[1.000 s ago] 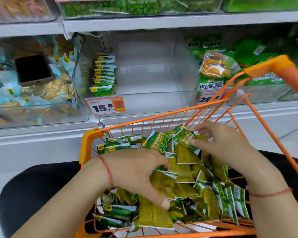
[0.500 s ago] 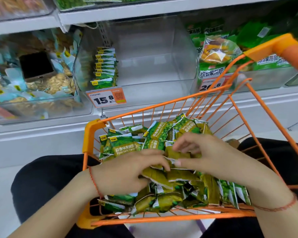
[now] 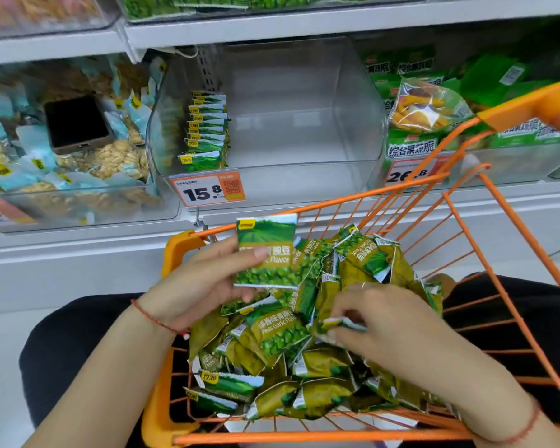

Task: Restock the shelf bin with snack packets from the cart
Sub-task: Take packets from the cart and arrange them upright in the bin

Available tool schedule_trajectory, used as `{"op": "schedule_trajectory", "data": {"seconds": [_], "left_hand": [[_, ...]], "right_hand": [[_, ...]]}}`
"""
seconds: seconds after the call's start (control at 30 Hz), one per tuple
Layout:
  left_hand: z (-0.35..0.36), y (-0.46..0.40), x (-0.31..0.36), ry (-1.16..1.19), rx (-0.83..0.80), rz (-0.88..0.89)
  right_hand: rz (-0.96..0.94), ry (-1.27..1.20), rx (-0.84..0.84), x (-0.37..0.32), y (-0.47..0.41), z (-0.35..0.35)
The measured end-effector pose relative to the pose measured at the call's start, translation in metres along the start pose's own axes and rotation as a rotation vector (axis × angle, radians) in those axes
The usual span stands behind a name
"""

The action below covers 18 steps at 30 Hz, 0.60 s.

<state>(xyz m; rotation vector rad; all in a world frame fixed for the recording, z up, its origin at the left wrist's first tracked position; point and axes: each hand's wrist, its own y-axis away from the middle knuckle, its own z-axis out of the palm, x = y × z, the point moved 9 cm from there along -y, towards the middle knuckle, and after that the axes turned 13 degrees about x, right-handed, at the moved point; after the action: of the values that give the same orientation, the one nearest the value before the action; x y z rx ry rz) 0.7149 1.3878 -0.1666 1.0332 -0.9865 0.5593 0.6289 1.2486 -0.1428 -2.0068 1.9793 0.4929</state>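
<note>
An orange wire cart (image 3: 181,250) in front of me holds a heap of green pea snack packets (image 3: 282,334). My left hand (image 3: 204,282) holds one packet (image 3: 265,250) upright above the heap, thumb across its front. My right hand (image 3: 385,321) lies on the heap to the right, fingers pinched on the edge of another packet (image 3: 340,324). Behind the cart a clear shelf bin (image 3: 304,182) carries a row of the same packets (image 3: 206,130) standing along its left side; the rest of the bin is bare.
A price tag reading 15.8 (image 3: 207,190) hangs on the bin's front. The left bin (image 3: 78,205) holds pale blue snack bags and a dark phone (image 3: 76,122). The right bin (image 3: 514,163) holds green and orange bags. The cart's handle (image 3: 530,105) rises at right.
My left hand has lifted one packet out of the heap and holds it upright. My right hand has shifted lower right and pinched another packet. The view has tilted up slightly.
</note>
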Motion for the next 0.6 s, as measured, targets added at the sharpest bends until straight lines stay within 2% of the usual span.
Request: {"op": "schedule_trajectory", "data": {"seconds": [0.07,0.2,0.33,0.5,0.6], "left_hand": [[-0.003,-0.002,0.009,0.169,0.008,0.020],[-0.008,-0.006,0.017,0.376,0.029,-0.009],[-0.004,-0.012,0.036,0.451,0.028,0.054],[0.011,-0.020,0.051,0.448,-0.017,0.098],[0.018,-0.024,0.040,0.393,0.003,0.063]], "right_hand": [[0.066,-0.195,0.096,0.008,-0.004,-0.019],[0.284,-0.835,0.313,0.029,-0.014,-0.044],[0.463,-1.159,0.292,0.033,-0.029,-0.036],[0.631,-1.324,0.309,0.032,-0.040,-0.024],[0.589,-1.300,0.209,0.027,-0.040,-0.014]]}}
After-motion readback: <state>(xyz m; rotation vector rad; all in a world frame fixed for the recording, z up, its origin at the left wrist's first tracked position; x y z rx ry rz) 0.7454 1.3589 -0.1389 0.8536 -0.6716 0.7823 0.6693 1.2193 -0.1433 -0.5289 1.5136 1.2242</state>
